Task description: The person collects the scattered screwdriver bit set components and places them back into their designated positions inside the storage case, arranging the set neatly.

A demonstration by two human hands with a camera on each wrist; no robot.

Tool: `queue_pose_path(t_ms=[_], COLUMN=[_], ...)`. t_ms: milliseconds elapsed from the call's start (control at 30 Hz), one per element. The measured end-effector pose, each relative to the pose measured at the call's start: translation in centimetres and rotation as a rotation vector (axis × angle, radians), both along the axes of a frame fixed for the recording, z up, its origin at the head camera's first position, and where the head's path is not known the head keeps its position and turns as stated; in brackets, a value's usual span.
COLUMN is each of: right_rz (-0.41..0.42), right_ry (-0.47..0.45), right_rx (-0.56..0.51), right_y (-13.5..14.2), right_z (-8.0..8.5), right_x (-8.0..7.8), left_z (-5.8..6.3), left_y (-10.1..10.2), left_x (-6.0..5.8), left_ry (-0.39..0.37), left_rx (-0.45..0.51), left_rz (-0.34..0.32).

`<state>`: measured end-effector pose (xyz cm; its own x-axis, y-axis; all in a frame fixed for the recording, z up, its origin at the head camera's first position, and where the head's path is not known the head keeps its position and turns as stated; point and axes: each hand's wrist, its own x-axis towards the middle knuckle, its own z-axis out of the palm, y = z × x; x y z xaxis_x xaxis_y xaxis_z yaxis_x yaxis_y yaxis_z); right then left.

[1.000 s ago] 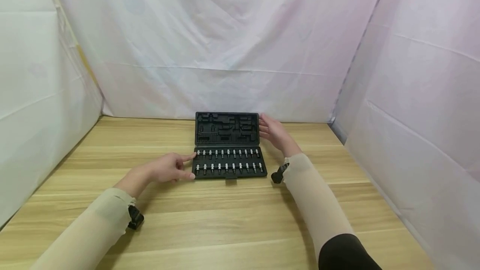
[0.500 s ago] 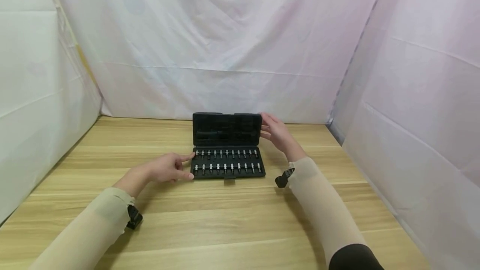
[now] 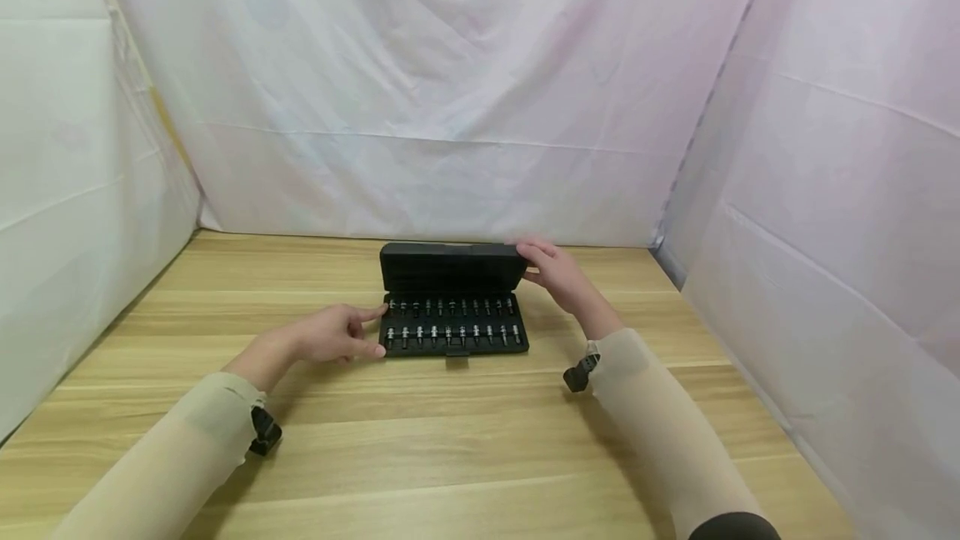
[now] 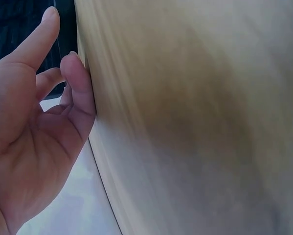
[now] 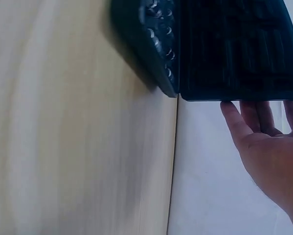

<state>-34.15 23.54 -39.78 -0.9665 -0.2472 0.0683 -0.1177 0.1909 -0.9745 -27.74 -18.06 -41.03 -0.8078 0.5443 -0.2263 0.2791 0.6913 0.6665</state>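
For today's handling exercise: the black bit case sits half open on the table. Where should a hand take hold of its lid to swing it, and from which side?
Probably the lid's free top edge near a corner, approached from the right end, where the right hand touches it now. That edge lies farthest from the hinge, so it should turn most easily. The left hand can steady the tray at its left end, clear of the upright bits.

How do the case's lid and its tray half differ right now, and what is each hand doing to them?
The lid stands tilted up over the hinge; the tray lies flat on the table. The tray holds two rows of silver bits; the lid holds none. The right hand has its fingers on the lid's right edge; the left hand touches the tray's left end. Both halves are black moulded plastic.
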Motion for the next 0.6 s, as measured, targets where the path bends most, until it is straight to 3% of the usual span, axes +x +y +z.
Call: queue_pose_path(t_ms=[200,300,467,600], right_rz=[0.038,0.054,0.071,0.094], right_ry=[0.043,0.06,0.092,0.138], right_rx=[0.06,0.104,0.175,0.211], right_y=[0.3,0.4,0.5,0.7], right_z=[-0.5,-0.4,0.0,0.1], right_x=[1.0,1.5,2.2,2.7], left_z=[0.0,0.2,1.2,1.8], left_y=[-0.5,-0.7,-0.4,0.2], left_x=[-0.2,-0.2,-0.3,-0.5], left_ry=[0.022,0.131,0.316,0.382], left_rx=[0.002,0.03,0.13,0.225], left_rz=[-0.016,0.021,0.16,0.159])
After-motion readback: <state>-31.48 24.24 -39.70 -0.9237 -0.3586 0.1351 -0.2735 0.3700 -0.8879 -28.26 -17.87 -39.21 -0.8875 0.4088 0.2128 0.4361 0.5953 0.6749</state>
